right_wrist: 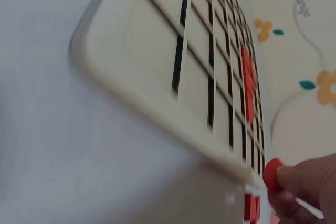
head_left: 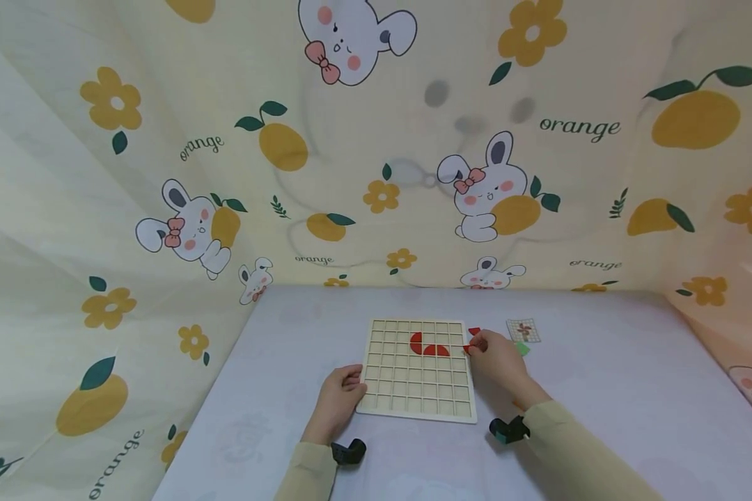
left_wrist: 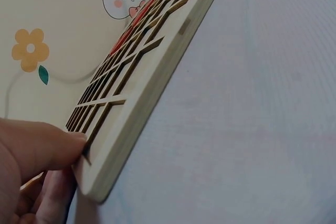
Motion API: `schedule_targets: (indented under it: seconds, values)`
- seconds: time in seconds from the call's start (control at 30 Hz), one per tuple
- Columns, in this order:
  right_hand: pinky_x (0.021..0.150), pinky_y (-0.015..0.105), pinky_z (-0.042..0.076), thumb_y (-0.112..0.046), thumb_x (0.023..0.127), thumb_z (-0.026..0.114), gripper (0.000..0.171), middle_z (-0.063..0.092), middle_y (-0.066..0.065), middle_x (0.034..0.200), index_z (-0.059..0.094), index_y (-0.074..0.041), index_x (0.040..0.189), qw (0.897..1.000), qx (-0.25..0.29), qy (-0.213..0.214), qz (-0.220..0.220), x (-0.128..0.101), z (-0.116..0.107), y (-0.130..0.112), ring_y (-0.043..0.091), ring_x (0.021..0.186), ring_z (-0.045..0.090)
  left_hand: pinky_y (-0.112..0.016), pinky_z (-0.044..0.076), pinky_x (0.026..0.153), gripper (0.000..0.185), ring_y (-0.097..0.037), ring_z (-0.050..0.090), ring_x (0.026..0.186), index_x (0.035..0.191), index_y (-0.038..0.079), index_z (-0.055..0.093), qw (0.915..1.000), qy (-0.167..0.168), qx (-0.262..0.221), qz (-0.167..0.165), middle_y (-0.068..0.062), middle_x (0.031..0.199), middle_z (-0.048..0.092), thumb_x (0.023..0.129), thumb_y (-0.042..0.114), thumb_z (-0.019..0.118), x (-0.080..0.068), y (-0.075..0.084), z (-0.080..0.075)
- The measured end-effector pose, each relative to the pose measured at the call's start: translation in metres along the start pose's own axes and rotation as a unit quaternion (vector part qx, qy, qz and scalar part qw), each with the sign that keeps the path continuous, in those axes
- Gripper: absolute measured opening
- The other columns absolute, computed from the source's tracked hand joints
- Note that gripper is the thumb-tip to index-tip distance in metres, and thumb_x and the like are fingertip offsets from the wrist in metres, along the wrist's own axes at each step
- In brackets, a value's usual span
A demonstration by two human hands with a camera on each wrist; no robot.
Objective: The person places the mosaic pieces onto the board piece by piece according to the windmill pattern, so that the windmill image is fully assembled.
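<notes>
A wooden board with a grid of square cells [head_left: 413, 406] lies on the table. In its upper cells sit red rounded pieces, one half-disc shape [head_left: 416, 343] upright and another [head_left: 436, 351] lying flat beside it. My left hand [head_left: 337, 398] grips the board's left edge near the bottom corner, the thumb [left_wrist: 58, 148] over the rim and the fingers at its side. My right hand [head_left: 498, 358] pinches a small red piece [right_wrist: 271, 174] between thumb and fingertips, right by the board's right edge. Another red piece [head_left: 474, 331] lies just beyond it on the table.
A small card [head_left: 523, 330] printed with a flower-like pattern on a grid lies at the back right. A green piece [head_left: 522, 348] is beside it, and an orange piece [head_left: 517, 404] shows partly under my right wrist. A patterned curtain [head_left: 376, 229] hangs behind the table.
</notes>
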State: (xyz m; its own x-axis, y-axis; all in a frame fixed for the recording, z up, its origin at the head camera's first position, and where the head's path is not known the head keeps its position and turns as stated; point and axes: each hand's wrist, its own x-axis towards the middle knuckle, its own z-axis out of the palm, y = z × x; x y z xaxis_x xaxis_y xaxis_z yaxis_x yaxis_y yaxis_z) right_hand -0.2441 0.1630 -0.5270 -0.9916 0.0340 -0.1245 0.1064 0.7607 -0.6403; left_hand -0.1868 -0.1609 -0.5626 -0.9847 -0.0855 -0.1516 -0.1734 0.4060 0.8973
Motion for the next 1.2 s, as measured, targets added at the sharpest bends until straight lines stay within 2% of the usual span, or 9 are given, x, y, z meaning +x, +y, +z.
schedule_targets:
  seconds: [0.1, 0.37, 0.57, 0.83, 1.2]
  values:
    - [0.065, 0.027, 0.047, -0.02, 0.097, 0.065, 0.015, 0.066, 0.007, 0.096, 0.065, -0.009, 0.107, 0.999, 0.035, -0.006, -0.002, 0.0, 0.011, -0.012, 0.02, 0.083, 0.056, -0.037, 0.055, 0.094, 0.045, -0.02, 0.06, 0.108, 0.135, 0.004, 0.06, 1.0, -0.001, 0.001, -0.003, -0.01, 0.122, 0.062, 0.091, 0.009, 0.069, 0.0, 0.0, 0.0]
    - [0.068, 0.027, 0.047, -0.023, 0.095, 0.069, 0.013, 0.066, 0.002, 0.092, 0.068, -0.014, 0.103, 0.995, 0.093, -0.001, -0.048, -0.004, 0.046, -0.045, 0.018, 0.083, 0.056, -0.036, 0.056, 0.094, 0.044, -0.019, 0.06, 0.108, 0.134, 0.005, 0.061, 1.0, 0.006, -0.002, -0.003, -0.009, 0.121, 0.061, 0.091, 0.009, 0.068, 0.001, -0.001, 0.0]
    - [0.07, 0.025, 0.047, -0.022, 0.094, 0.07, 0.009, 0.067, 0.0, 0.091, 0.069, -0.015, 0.099, 0.991, 0.119, -0.005, -0.063, -0.009, 0.073, -0.067, 0.015, 0.082, 0.057, -0.035, 0.055, 0.095, 0.044, -0.019, 0.06, 0.109, 0.135, 0.007, 0.061, 0.9999, 0.004, -0.003, -0.009, -0.008, 0.122, 0.061, 0.091, 0.01, 0.068, 0.003, -0.003, 0.001]
    - [0.068, 0.028, 0.048, -0.023, 0.094, 0.07, 0.013, 0.068, -0.001, 0.091, 0.07, -0.014, 0.104, 0.994, 0.095, 0.008, -0.061, -0.009, 0.091, -0.084, 0.014, 0.078, 0.057, -0.036, 0.055, 0.096, 0.044, -0.019, 0.06, 0.109, 0.135, 0.006, 0.06, 1.0, 0.002, 0.006, 0.007, -0.008, 0.123, 0.061, 0.092, 0.01, 0.068, 0.005, -0.003, -0.001]
    - [0.064, 0.028, 0.045, -0.025, 0.095, 0.07, 0.013, 0.064, -0.001, 0.085, 0.07, -0.014, 0.102, 0.997, 0.034, 0.019, -0.06, -0.006, 0.103, -0.081, 0.016, 0.074, 0.055, -0.035, 0.056, 0.095, 0.044, -0.018, 0.06, 0.109, 0.135, 0.007, 0.061, 1.0, 0.002, 0.008, 0.002, -0.007, 0.122, 0.061, 0.092, 0.012, 0.068, 0.006, -0.007, 0.0]
